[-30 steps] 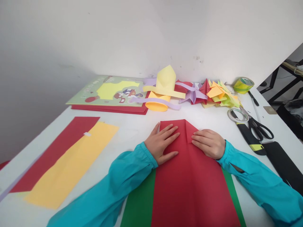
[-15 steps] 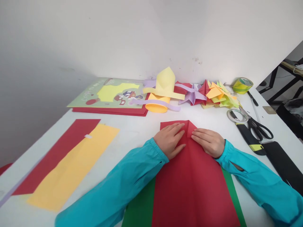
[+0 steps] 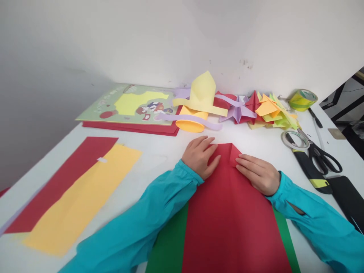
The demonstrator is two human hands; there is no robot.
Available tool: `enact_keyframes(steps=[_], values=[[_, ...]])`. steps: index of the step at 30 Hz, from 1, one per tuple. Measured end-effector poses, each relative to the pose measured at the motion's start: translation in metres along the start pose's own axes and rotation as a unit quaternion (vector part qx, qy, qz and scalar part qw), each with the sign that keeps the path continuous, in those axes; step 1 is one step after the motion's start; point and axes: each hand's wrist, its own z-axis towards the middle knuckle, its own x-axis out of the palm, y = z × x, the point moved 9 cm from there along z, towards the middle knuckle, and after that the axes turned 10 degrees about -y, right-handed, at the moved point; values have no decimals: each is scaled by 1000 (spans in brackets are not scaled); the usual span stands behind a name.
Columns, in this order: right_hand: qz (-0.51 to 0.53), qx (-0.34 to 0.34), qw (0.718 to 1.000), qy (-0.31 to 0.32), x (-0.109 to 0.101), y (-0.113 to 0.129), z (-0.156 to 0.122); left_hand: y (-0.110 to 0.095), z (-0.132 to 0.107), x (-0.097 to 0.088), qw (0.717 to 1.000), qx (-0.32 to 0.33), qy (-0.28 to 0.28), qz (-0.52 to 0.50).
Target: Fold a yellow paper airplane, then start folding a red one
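Note:
A large red sheet of paper (image 3: 216,223), creased down its middle, lies over a green sheet (image 3: 170,239). Its far right corner is folded inward to the centre crease. On this folded flap rest the fingertips of my right hand (image 3: 260,174), straight and pressed together; its thumb is hidden. My left hand (image 3: 200,157) is at the sheet's far left corner, fingers apart and lightly bent, thumb over the red paper. Part of that corner is covered by the hand.
To the left lie a red strip (image 3: 65,178) and an orange strip (image 3: 85,201). A printed green folder (image 3: 102,108), a yellow paper hat (image 3: 203,93) and folded paper shapes (image 3: 267,108) line the wall. Scissors (image 3: 325,157), a tape roll (image 3: 295,140) and a black-yellow cutter (image 3: 311,170) are at right.
My left hand has shifted from flat near the centre crease outward to the far left corner, its fingers lifting and spreading. The right hand stays on the fold. The view has shifted slightly.

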Motion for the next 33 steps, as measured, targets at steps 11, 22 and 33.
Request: enact_keyframes(steps=[11,22,33], values=[[-10,-6,1000,12,3,-1,-1,-11,-11,12,997,34,34,-53],[0,-61,997,42,8,6,0,-28,-13,14,982,110,94,-120],[4,-4,997,83,13,6,2,-30,-16,14,975,122,95,-161]])
